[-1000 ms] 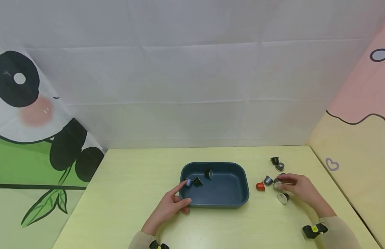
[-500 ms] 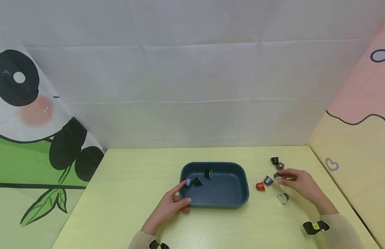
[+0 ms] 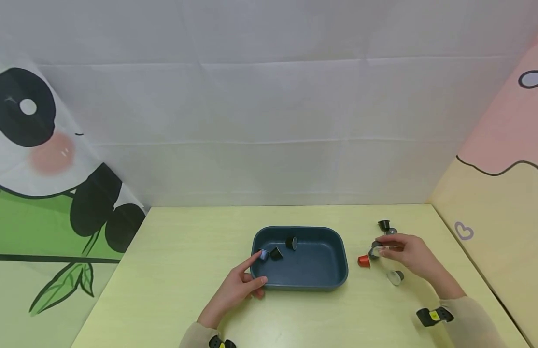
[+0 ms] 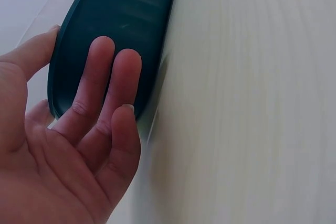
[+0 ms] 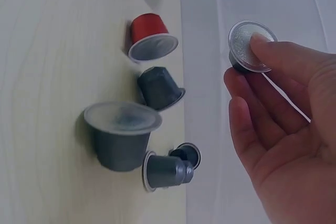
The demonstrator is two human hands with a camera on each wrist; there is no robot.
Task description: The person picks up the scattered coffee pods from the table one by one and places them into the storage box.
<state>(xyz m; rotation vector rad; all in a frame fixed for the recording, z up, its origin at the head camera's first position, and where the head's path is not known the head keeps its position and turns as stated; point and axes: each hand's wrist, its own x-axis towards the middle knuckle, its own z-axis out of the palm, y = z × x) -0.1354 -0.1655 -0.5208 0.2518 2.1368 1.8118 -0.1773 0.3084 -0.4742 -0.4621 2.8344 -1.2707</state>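
The right hand [image 3: 408, 253] pinches a small dark coffee capsule with a silver foil lid [image 5: 250, 48] between thumb and fingertips, lifted clear of the pale yellow wooden desk [image 3: 173, 270]. Below it, a red capsule [image 5: 149, 34], a dark grey capsule [image 5: 159, 87], a large grey capsule [image 5: 122, 132] and a grey capsule on its side [image 5: 165, 170] lie close together on the desk. At nine o'clock from them sits the dark blue rectangular plastic tray [image 3: 314, 280], with three capsules inside. The left hand [image 3: 240, 285], fingers straight, rests against the tray's near-left corner.
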